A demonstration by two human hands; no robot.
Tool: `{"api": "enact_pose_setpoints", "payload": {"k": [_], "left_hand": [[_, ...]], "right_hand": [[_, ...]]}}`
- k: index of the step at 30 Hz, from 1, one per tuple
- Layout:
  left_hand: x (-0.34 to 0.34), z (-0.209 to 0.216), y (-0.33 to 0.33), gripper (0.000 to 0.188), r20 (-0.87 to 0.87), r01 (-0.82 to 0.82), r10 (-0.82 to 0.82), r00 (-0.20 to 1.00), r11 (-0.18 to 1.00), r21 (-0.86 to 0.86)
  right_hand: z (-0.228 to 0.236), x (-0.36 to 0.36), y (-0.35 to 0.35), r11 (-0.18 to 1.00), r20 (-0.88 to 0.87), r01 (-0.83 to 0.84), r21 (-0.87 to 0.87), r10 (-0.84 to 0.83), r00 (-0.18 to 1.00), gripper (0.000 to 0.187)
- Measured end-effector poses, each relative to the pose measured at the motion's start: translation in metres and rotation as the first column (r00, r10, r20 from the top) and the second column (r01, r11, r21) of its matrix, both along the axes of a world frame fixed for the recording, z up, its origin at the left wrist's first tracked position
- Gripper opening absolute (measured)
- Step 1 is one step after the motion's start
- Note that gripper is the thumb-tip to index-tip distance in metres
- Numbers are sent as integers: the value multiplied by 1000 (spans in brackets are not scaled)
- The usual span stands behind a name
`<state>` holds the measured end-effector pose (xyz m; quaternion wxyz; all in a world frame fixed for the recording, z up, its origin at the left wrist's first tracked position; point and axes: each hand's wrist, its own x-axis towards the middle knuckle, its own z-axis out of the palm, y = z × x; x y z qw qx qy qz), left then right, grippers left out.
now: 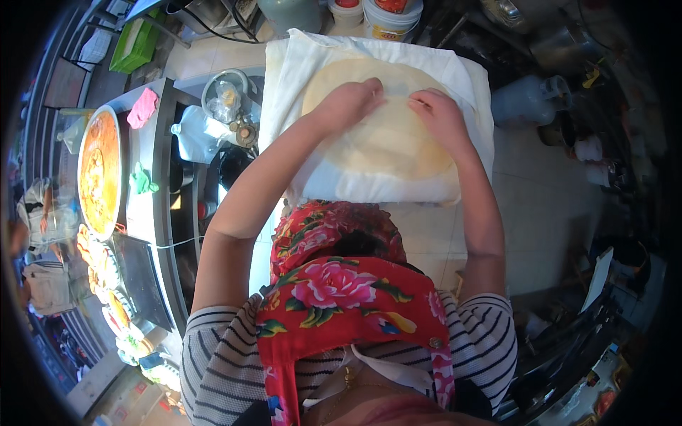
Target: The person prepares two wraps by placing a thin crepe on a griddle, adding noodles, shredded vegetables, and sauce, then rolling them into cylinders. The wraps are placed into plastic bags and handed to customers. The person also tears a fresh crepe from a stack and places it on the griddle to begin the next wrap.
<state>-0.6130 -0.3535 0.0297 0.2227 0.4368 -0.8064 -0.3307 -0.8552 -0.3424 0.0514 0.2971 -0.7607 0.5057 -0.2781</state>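
Note:
A large, thin round sheet of pale yellow dough [383, 145] lies spread on a white cloth [291, 92] in front of me. Over its far left part is my left hand [355, 104], its fingers bent and smeared by motion, so their grip is unclear. To the right, my right hand [437, 113] hangs over the sheet with thumb and fingertips pinched together. Whatever those fingertips hold, if anything, is too small to make out. A gap separates the two hands, and dough shows between them.
On the left, a metal counter [149, 213] carries a big round pan of orange-red food [99, 170], a pink cloth [143, 108] and a green cloth [143, 179]. A gas cylinder [526, 99] stands right of the cloth. White buckets [391, 21] stand beyond it.

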Motion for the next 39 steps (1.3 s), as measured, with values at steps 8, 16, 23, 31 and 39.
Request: {"api": "enact_pose_setpoints", "payload": {"k": [8,16,23,31,39], "left_hand": [[-16,29,-37,40,-2,40,-40,999,995,-95],[-24,112,-79,39,74,0,35,997,901,-434],[-20,184,-111,36,42,-124,191,981,773,-623],[65,221,-18,22,-57,-266,302,951,715,-646],[236,163,245,29,-252,-268,242,937,960,-75]], "right_hand": [[32,-1,-34,998,142,34,-55,-26,989,15],[90,-10,-73,970,276,111,-218,-48,960,14],[141,-8,-138,901,402,82,-426,108,909,18],[153,57,-137,875,382,-239,-422,410,828,23],[176,245,19,464,525,-877,126,719,456,20]]}}
